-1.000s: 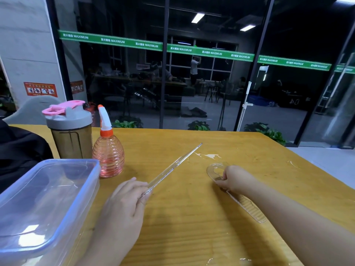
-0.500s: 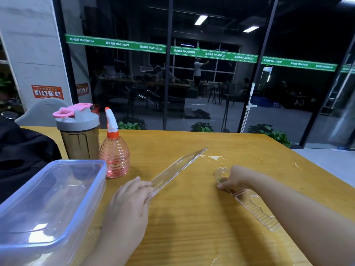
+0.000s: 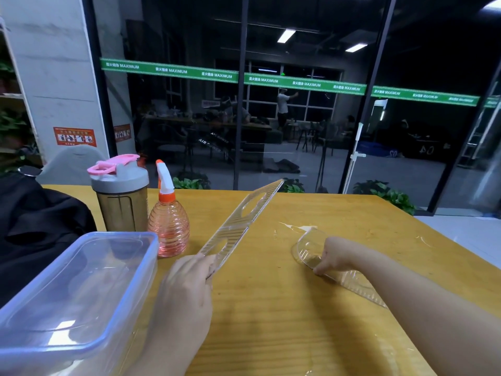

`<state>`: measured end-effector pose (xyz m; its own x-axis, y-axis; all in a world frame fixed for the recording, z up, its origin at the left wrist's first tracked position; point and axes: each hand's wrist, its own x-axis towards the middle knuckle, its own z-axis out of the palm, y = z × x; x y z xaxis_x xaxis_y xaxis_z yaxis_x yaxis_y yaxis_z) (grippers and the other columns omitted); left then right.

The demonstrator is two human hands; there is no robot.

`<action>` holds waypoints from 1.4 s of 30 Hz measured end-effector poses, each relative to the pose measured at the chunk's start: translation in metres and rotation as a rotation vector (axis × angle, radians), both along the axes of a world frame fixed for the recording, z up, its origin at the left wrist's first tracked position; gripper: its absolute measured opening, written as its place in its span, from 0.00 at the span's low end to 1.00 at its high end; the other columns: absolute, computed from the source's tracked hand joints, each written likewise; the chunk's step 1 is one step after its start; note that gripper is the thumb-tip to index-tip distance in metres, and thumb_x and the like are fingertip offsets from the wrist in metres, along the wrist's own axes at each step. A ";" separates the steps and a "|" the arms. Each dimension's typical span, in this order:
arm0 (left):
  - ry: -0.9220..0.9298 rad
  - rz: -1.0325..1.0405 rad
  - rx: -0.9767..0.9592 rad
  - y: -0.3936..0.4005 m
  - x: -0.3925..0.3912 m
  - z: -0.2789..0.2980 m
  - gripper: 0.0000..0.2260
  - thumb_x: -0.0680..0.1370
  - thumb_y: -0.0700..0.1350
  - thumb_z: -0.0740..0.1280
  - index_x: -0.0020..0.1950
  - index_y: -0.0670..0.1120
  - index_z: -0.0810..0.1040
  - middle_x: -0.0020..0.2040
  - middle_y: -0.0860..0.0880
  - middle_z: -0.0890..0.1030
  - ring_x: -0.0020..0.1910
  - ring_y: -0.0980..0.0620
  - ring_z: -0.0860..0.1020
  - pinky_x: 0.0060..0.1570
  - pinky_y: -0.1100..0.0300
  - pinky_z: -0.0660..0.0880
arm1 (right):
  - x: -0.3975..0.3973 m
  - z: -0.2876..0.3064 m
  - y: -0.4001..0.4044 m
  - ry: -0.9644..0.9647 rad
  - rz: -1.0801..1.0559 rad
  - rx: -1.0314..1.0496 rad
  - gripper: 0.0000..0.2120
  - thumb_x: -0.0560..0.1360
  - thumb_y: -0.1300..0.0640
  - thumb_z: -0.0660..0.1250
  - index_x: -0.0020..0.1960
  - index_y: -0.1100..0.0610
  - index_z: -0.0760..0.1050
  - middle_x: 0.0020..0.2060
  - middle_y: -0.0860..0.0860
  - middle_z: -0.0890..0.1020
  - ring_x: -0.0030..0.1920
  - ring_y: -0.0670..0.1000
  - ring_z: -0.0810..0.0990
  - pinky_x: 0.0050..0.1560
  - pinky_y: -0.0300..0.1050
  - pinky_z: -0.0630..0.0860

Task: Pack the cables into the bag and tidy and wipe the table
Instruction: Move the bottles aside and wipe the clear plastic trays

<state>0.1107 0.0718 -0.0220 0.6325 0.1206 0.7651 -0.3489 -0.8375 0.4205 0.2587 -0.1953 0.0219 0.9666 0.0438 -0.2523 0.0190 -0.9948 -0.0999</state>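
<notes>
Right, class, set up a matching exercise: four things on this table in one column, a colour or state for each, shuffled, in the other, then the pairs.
Things:
1. spray bottle
2. shaker cup
3. long clear tray
4. storage box

States:
A. grey lid, pink cap
B. lifted at an angle by the left hand
C. orange collar, white trigger
D. clear, at the near left edge

Pairs: 1-C, 2-A, 3-B, 4-D

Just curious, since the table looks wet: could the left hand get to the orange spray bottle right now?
Probably not at once: the left hand grips a clear plastic strip. The spray bottle stands close beside it with nothing between, so it is reachable once the strip is put down.
</notes>
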 end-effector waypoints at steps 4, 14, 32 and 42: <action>-0.128 -0.002 0.002 0.002 0.001 0.012 0.07 0.76 0.41 0.60 0.47 0.47 0.77 0.38 0.57 0.74 0.42 0.56 0.68 0.43 0.68 0.62 | -0.010 0.005 0.006 -0.084 0.073 -0.095 0.16 0.69 0.46 0.72 0.41 0.56 0.70 0.40 0.51 0.75 0.40 0.52 0.74 0.37 0.42 0.71; -0.029 0.254 0.174 0.029 -0.039 0.045 0.33 0.79 0.65 0.43 0.34 0.46 0.78 0.32 0.51 0.73 0.38 0.46 0.69 0.38 0.52 0.69 | -0.046 0.017 0.021 -0.259 0.265 -0.041 0.12 0.72 0.46 0.68 0.50 0.49 0.69 0.47 0.44 0.78 0.42 0.47 0.74 0.36 0.38 0.69; 0.026 0.778 0.362 0.066 -0.105 0.009 0.34 0.79 0.62 0.41 0.28 0.42 0.72 0.30 0.44 0.68 0.37 0.43 0.66 0.42 0.49 0.63 | -0.100 0.022 0.034 -0.348 0.414 0.021 0.15 0.73 0.46 0.67 0.57 0.50 0.70 0.51 0.44 0.77 0.46 0.48 0.76 0.43 0.40 0.73; 0.172 0.760 0.300 0.052 -0.108 0.009 0.14 0.70 0.49 0.73 0.42 0.38 0.77 0.36 0.39 0.72 0.39 0.39 0.70 0.38 0.44 0.69 | -0.128 0.014 0.000 -0.394 0.484 0.169 0.15 0.74 0.46 0.68 0.58 0.47 0.71 0.51 0.38 0.75 0.39 0.37 0.70 0.38 0.32 0.66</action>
<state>0.0032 0.1234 -0.0134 0.5721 0.3680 0.7330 0.4052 -0.9038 0.1375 0.1303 -0.1955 0.0364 0.8463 0.5063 0.1655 0.5289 -0.8357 -0.1480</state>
